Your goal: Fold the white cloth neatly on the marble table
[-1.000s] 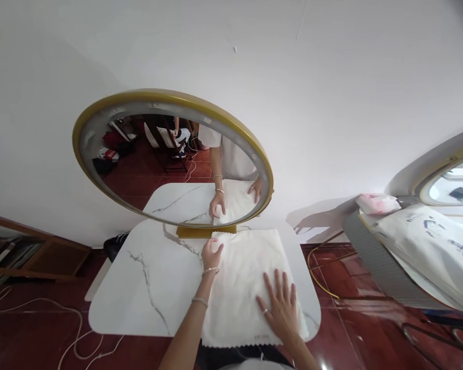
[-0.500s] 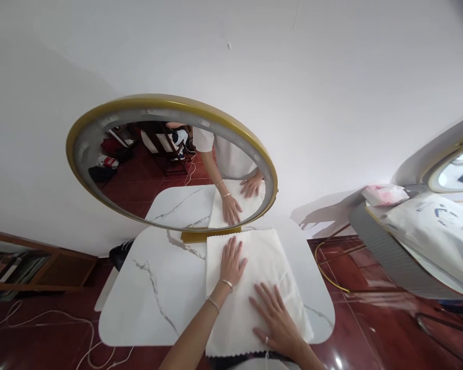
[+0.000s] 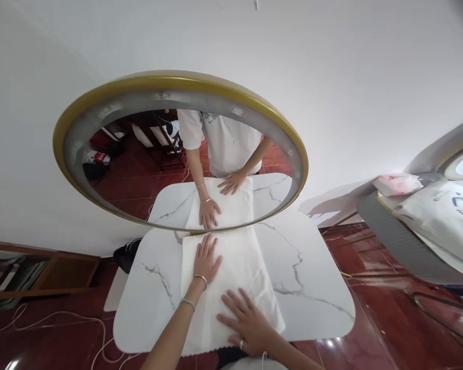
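While the right hand (image 3: 250, 325) lies palm-down on the cloth (image 3: 237, 259), fingers spread, the left hand (image 3: 206, 263) sits flat farther up it, fingers slightly apart, thumb out. Cloth's on the counter (image 3: 312, 257), creased right side. Mirror (image 3: 181, 154) just beyond; bag (image 3: 443, 216) and pack (image 3: 397, 184) well right.

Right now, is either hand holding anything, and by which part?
Nothing is gripped: the left hand and right hand both rest open, palms down, on the white cloth.
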`<state>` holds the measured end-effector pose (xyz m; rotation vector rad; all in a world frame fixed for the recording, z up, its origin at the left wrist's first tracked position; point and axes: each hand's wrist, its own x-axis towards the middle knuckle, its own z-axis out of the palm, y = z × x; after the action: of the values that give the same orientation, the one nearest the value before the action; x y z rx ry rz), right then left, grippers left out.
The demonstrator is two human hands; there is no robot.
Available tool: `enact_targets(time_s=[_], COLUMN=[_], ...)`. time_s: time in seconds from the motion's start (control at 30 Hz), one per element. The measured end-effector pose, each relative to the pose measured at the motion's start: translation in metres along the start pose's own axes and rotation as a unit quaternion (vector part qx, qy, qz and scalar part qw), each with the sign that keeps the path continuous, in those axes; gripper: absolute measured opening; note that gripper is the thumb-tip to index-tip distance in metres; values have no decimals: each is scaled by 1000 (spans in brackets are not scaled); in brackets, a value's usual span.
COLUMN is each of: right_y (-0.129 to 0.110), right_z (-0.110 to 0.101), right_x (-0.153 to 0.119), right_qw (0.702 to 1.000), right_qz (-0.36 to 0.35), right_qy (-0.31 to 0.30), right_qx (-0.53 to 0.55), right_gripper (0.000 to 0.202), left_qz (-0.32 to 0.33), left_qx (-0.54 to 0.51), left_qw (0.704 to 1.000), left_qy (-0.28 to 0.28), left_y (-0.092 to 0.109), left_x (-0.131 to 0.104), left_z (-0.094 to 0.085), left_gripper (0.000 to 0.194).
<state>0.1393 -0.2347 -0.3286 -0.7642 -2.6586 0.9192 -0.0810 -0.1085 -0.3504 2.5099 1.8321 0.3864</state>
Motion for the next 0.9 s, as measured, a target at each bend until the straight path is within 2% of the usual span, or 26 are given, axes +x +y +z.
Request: enact_targets(time_s=[0.07,0.1,0.17,0.27,0.4,0.47,0.53,0.6,0.7,0.8,0.9], right_y=[-10,-14,-18,-16,1,13,23,26,14,-8,-28], right_z=[7,10,14,14,1,-9,-16,-16,-4,16,33], right_x=[18,24,28,14,-20,-35,-43,-42,-24,10,49], right_qw=[1000,999,999,998,996,992,987,985,985,985,988], right_qz=[8,13,24,49,86,116,140,141,127,130,116], right_qy=[-8,-11,-10,6,16,22,35,42,39,37,34], right_qx=[25,34,44,28,-25,-45,-70,-95,-113,-110,-98], right_gripper=[57,57,57,57,59,59,63,68,71,73,73], left_qz=[0,11,59,137,153,156,163,170,174,173,172], left_qx=[0,-7,-31,-65,-81,-78,-75,-78,-88,-92,-87], left_qw=[1000,1000,997,986,981,982,981,980,979,978,977], left_qy=[0,-5,-28,-72,-84,-77,-69,-66,-66,-76,-94], left_y=[-19,-22,-14,30,97,114,118,112,89,53,6], left_x=[-7,-8,-1,24,62,73,77,74,64,49,34], left_z=[-7,-9,-9,0,22,28,30,27,17,5,-8], left_gripper=[58,58,59,67,63,64,65,65,65,65,65])
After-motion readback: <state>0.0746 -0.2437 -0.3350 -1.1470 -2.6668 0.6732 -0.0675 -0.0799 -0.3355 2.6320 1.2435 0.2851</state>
